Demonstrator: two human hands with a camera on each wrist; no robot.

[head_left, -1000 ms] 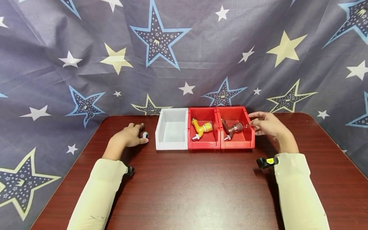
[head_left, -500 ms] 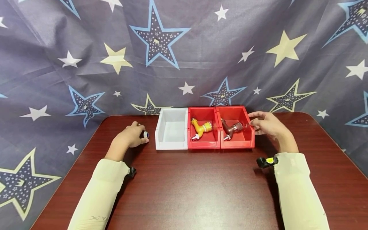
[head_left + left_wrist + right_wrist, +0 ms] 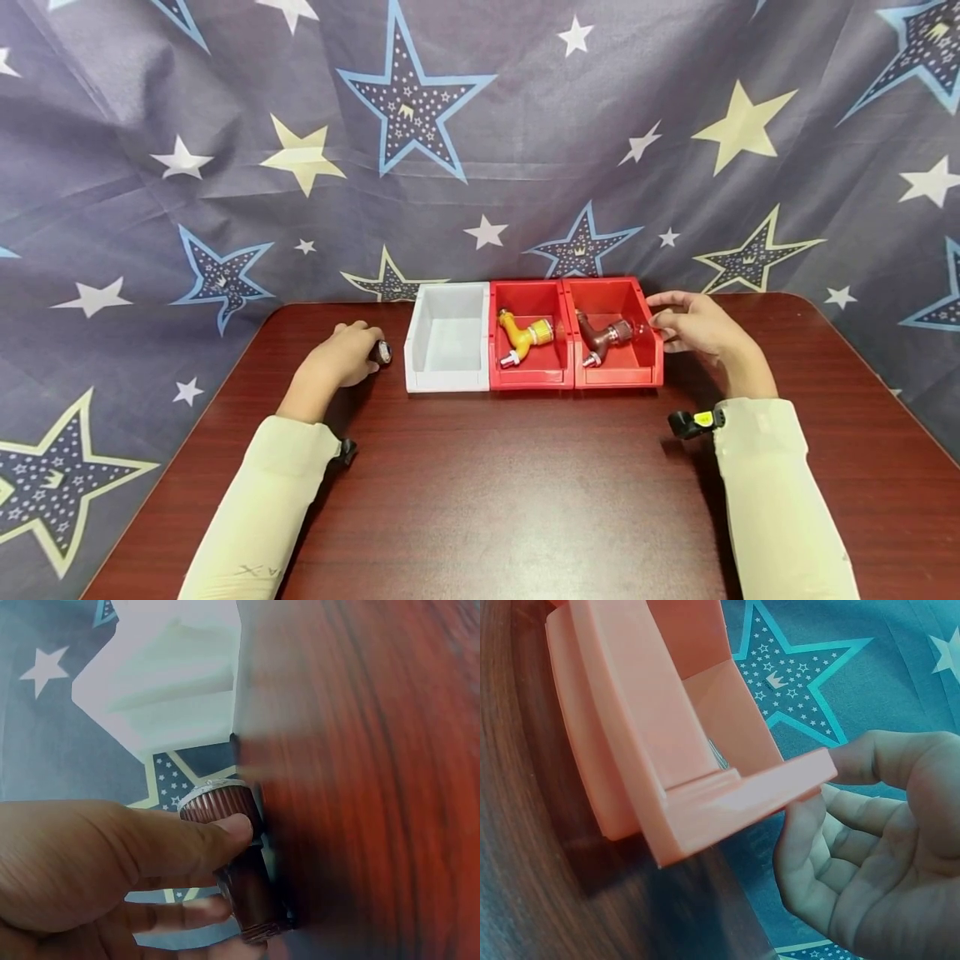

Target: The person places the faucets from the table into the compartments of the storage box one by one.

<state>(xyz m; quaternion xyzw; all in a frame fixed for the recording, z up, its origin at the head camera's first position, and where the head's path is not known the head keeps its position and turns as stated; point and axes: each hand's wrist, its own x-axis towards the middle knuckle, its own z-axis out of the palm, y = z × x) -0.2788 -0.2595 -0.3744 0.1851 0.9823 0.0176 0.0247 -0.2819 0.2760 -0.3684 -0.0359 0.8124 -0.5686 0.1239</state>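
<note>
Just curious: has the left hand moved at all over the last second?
Yes, slightly: the left hand closed over the brown fitting and shifted a little toward the white bin.

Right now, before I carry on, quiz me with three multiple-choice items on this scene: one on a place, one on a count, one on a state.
1. Where does the yellow tap lie?
A. white bin
B. middle red bin
C. on the table

2. How many bins stand in the row?
A. two
B. three
C. four

3. What is the left hand doing?
A. gripping a brown tap
B. resting flat
C. holding a bin

Answers: 1 B, it lies in the middle red bin. 2 B, white bin, then two red. 3 A, fingers curl round the brown tap.
</note>
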